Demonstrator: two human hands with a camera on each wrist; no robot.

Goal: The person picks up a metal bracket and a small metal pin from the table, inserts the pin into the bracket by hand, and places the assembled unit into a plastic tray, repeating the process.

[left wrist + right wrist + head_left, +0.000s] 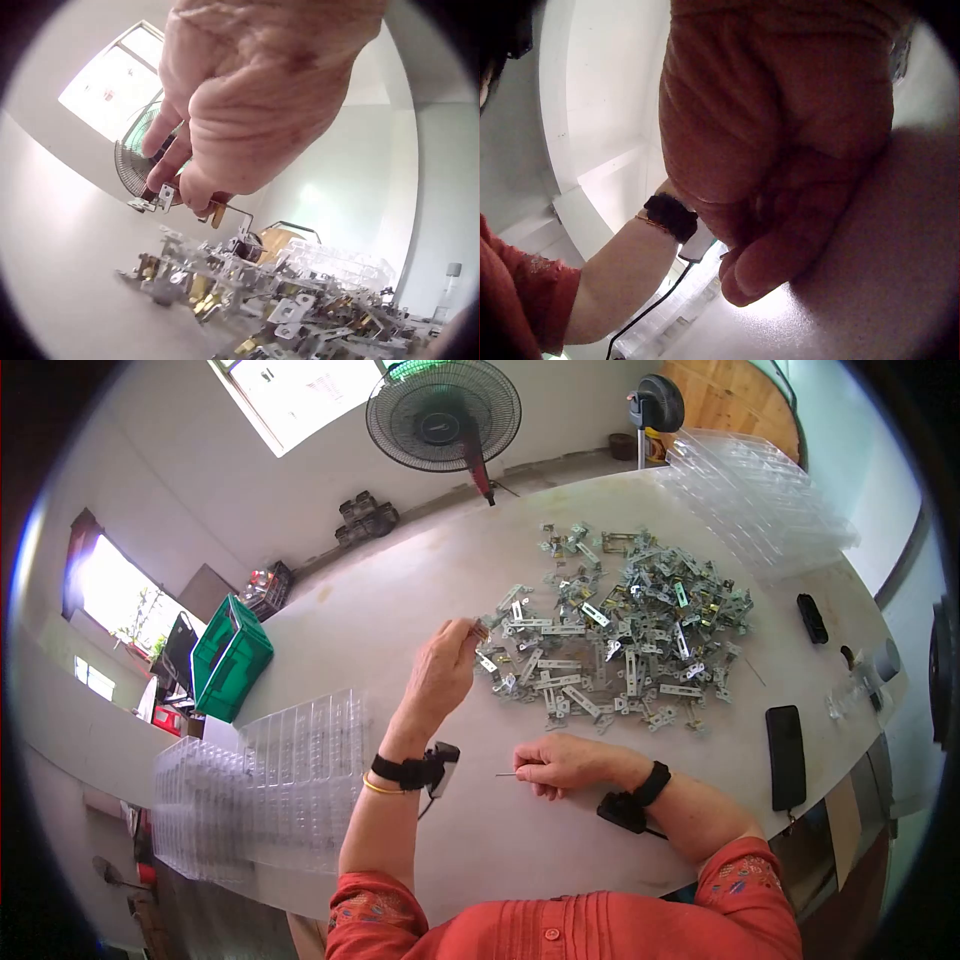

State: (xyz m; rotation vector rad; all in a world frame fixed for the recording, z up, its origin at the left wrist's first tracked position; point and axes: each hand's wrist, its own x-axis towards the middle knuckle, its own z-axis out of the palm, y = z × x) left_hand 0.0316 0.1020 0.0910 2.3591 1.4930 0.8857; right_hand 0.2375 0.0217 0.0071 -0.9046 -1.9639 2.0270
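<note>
One metal piece (166, 196), poss. more, pinched btwn thumb and fingers of L hand (440, 675), at left edge of bracket heap (650, 610), raised just above table (330, 620). Brass-coloured bit showing too. L hand nearly closed at thumb, other fingers bent; forearm stretched toward far side, fingers pointing down in left wrist view. R hand (565, 762) curled round thin rod (504, 774), tip sticking out to left; forearm in from near right, hand low at table, nearer than heap. Black straps on both wrists. Clear trays (300, 770) at near left, clear sheets (750, 500) at far right. Dark phone (786, 758) right, w/ small black case (812, 618) farther back. Green crate (235, 660) left; fan (440, 425) at far side, hub mark too small to read.
</note>
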